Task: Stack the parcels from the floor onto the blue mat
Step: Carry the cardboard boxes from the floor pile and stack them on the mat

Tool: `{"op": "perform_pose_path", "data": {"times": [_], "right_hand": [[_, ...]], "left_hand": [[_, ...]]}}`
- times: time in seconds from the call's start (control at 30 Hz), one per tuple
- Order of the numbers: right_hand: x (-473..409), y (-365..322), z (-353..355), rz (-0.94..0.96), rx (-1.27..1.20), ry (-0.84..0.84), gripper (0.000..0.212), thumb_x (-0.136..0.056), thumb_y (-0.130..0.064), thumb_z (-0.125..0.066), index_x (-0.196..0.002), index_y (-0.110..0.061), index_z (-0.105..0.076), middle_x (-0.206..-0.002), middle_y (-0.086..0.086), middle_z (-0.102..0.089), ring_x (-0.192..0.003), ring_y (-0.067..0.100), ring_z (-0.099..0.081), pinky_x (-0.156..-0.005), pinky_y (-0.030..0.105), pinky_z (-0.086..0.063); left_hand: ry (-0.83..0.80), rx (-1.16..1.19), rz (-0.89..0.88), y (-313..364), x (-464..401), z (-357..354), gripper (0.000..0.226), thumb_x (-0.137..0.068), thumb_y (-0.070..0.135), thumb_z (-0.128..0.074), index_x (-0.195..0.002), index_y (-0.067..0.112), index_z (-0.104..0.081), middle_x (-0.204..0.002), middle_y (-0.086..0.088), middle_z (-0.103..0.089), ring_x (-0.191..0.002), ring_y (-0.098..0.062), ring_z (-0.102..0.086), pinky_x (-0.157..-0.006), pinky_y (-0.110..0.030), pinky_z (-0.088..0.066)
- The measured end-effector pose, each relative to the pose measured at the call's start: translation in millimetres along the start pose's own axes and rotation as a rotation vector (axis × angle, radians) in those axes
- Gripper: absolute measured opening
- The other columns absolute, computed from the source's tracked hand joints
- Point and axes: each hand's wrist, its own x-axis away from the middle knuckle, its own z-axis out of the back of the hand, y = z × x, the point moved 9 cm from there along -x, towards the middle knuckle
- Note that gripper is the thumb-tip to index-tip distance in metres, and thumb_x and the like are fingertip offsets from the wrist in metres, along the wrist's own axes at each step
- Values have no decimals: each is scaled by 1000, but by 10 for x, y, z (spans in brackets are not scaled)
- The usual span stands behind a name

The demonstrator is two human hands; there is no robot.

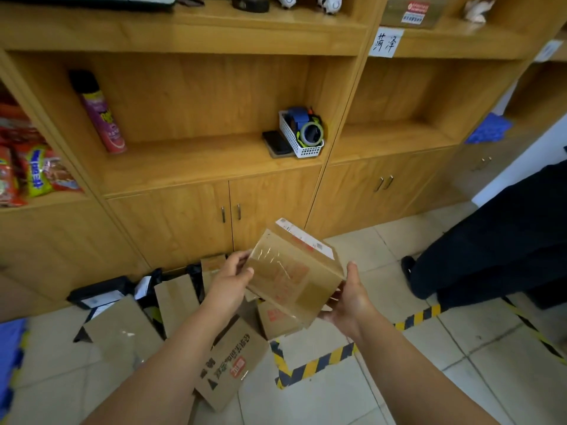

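I hold a taped cardboard parcel (291,271) in the air in front of the cabinet, tilted, with a white shipping label on its far top edge. My left hand (228,280) grips its left side, fingers over the near corner. My right hand (349,299) grips its right lower end from below. Beneath it, several cardboard parcels (227,360) and a black bag parcel (98,291) lie in a heap on the tiled floor. The blue mat (9,357) shows only as a strip at the far left edge.
A wooden shelf cabinet (196,167) stands behind the heap, with a spray can (102,118) and a white basket of tape rolls (302,136). Yellow-black hazard tape (325,360) marks the floor. A person in dark trousers (491,250) stands at the right.
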Motion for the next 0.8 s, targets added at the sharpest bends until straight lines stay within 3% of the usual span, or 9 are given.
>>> {"op": "perform_pose_path", "data": {"times": [0.1,0.2,0.33,0.43,0.6,0.7,0.8], "right_hand": [[119,-88,-19,18,47,-51,35,-94,-45,-49,-114,-18,-58,-114,18,-60,-107,32,-56,-70,50,-54],[227,-180,-41,33,60,-100,22,-94,-35,-52,-106,-17,-58,-106,17,-58,-98,30,-57,-71,49,-52],[321,-307,8,81,64,-155,23,-94,-27,-54,-111,-12,-58,-89,12,-56,-83,26,-57,-79,46,-51],[379,-382,92,116,88,-208,19,-95,-24,-53,-107,-12,-61,-88,10,-59,-84,24,-57,-81,43,-51],[405,-424,294,166,191,-270,26,-93,-21,-54,-114,-8,-57,-92,10,-65,-88,22,-60,-86,45,-51],[385,-366,363,167,278,-318,26,-91,-20,-57,-111,-4,-49,-102,14,-61,-92,24,-62,-64,36,-56],[414,-282,345,163,430,-378,20,-91,-20,-60,-103,-8,-49,-104,12,-63,-93,21,-64,-61,29,-54]], "left_hand": [[30,-13,-25,89,87,10,40,-95,2,-44,-125,28,-47,-127,4,-51,-108,-12,-47,-87,-28,-40],[64,-33,-18,137,187,-14,51,-89,2,-54,-132,27,-45,-134,-1,-48,-114,-15,-45,-93,-31,-41],[96,-92,63,97,328,-148,95,-60,50,-77,-142,40,-30,-149,3,-27,-137,-26,-27,-111,-52,-30],[96,156,140,29,440,-411,124,-32,78,-75,-140,47,-21,-149,2,-30,-134,-29,-34,-107,-56,-33],[188,418,162,-50,611,-723,131,-15,83,-73,-133,51,-25,-143,0,-35,-126,-32,-41,-99,-57,-42],[359,492,141,-132,731,-703,119,-29,77,-76,-133,42,-30,-137,1,-36,-122,-27,-43,-96,-56,-45],[461,569,95,-226,851,-575,110,-39,62,-80,-133,32,-33,-133,-3,-39,-117,-25,-47,-98,-54,-44]]}}
